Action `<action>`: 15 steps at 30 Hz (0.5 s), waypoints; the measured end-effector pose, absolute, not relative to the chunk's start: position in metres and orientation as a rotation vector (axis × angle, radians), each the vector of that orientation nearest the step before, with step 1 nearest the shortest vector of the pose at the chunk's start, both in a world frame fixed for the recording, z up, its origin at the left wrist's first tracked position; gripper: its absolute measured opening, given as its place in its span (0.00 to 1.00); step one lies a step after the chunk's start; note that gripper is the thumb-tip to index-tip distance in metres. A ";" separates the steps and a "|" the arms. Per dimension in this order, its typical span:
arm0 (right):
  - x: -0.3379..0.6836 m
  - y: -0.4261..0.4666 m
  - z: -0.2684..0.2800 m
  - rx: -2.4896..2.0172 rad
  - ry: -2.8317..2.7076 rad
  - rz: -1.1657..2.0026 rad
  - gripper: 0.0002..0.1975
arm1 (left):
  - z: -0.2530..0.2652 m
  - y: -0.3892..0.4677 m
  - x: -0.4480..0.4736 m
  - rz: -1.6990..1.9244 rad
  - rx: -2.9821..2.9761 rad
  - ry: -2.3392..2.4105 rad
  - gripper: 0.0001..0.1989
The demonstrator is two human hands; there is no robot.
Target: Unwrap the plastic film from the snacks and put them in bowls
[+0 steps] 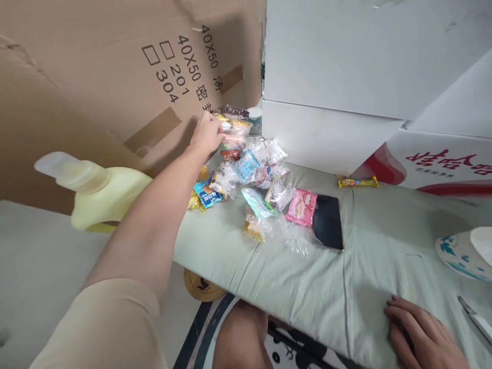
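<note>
My left hand (206, 134) reaches to the far left end of a pile of wrapped snacks, its fingers curled at a yellow-and-white snack packet (223, 121); part of the grip is hidden. Close by lie a dark brown packet (237, 110), a light blue packet (247, 164) and a blue packet (208, 193). Nearer to me are a pale green packet (257, 203) and a pink packet (302, 207), which overlaps a black phone-like slab (329, 223). My right hand (423, 333) rests on the pale green cloth (307, 292), holding nothing, fingers loosely apart.
A large brown carton (96, 66) stands behind on the left, white boxes (330, 56) behind on the right. A pale yellow jug (115, 192) sits beside my left forearm. At right are a yellow snack stick (358, 182), a patterned paper bowl (459, 253) and a knife-like tool (476, 320).
</note>
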State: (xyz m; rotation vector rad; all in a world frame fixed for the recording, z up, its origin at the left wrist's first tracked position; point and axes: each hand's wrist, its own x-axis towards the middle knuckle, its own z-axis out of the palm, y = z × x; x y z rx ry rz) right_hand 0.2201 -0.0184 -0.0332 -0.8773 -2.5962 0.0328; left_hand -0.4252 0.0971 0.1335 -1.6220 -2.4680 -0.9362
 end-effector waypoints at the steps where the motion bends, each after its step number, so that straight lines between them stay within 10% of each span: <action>1: 0.215 -0.019 -0.028 -0.870 -2.591 0.018 0.07 | 0.146 0.093 -0.419 -0.916 -1.607 -2.502 0.09; 15: 0.210 -0.022 -0.022 -0.831 -2.633 -0.057 0.08 | 0.199 0.085 -0.405 -1.966 -0.316 -2.959 0.17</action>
